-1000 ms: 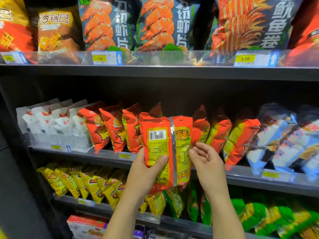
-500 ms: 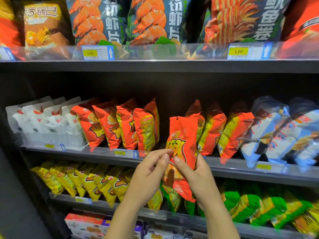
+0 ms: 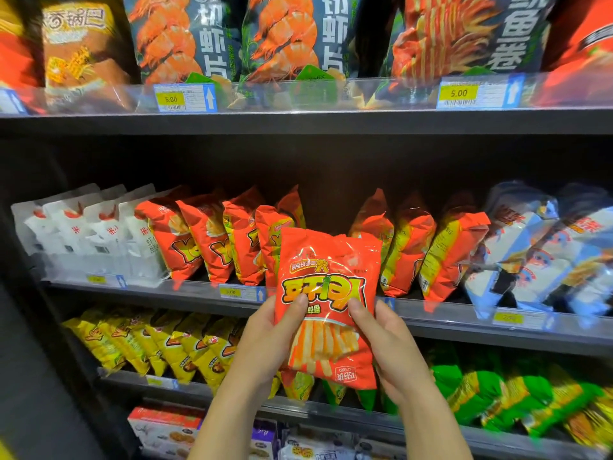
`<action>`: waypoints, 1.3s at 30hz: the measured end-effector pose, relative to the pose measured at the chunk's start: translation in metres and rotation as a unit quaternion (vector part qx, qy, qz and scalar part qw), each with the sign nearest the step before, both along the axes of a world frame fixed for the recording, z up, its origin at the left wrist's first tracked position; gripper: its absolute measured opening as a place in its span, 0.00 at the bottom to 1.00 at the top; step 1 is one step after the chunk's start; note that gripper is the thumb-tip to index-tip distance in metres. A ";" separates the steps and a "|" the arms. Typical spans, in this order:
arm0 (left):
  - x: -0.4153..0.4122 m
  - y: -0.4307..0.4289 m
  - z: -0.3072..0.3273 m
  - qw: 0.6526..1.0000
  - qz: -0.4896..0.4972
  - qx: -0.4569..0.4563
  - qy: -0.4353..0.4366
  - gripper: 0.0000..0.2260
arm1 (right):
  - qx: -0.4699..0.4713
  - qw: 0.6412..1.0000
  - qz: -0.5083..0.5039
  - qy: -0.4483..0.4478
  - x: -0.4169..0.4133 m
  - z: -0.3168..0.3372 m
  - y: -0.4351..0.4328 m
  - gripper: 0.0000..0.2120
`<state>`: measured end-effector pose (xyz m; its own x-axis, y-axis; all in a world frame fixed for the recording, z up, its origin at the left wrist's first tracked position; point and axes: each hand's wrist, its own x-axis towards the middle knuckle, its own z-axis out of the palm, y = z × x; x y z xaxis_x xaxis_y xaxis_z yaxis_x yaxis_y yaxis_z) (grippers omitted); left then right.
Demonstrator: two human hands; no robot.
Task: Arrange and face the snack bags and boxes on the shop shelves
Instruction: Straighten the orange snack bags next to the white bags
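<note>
- Dark shop shelves point(image 3: 305, 122) are filling the view, with clear plastic lips and yellow price tags point(image 3: 458, 93) running along their front edges.
- An orange snack bag point(image 3: 326, 293) is being held up in front of the middle shelf, facing the camera and level with a gap in the row of matching bags.
- The bag is sitting upside down: its large yellow lettering is inverted, and the picture of pale orange sticks is pointing toward the lower edge. The film is glossy and crinkled.
- The left hand point(image 3: 265, 340) is closing on the bag's lower left side, thumb pressing the front just under the lettering, fingers going out of sight behind.
- The right hand point(image 3: 388, 346) is gripping the lower right side the same way, thumb on the front and fingers wrapping behind. The bag's upper half is standing clear above both hands.
- Behind it, matching orange bags point(image 3: 212, 240) are leaning in a row on either side of the gap.
- White packets point(image 3: 83, 234) are standing to the left, and blue and white bags point(image 3: 530, 247) are slanting to the right.
- Large dark prawn cracker bags point(image 3: 185, 38) are lining the top shelf.
- Yellow bags point(image 3: 139, 343) and green bags point(image 3: 497, 393) are filling the shelf below, with boxes point(image 3: 166, 429) lowest of all.
</note>
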<state>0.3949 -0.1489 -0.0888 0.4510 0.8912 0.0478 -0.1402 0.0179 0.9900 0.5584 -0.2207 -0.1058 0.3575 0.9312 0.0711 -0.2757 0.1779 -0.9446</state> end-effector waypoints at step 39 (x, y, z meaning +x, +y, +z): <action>0.052 -0.058 -0.061 0.953 -0.301 -0.020 -0.014 0.20 | -0.038 0.926 -0.375 -0.020 -0.026 -0.046 -0.161 0.15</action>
<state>0.4472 -0.2068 -0.1495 0.8808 0.4719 0.0382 -0.1181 0.1409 0.9829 0.5322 -0.3815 -0.1519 0.9041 0.4253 0.0421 -0.0666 0.2377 -0.9691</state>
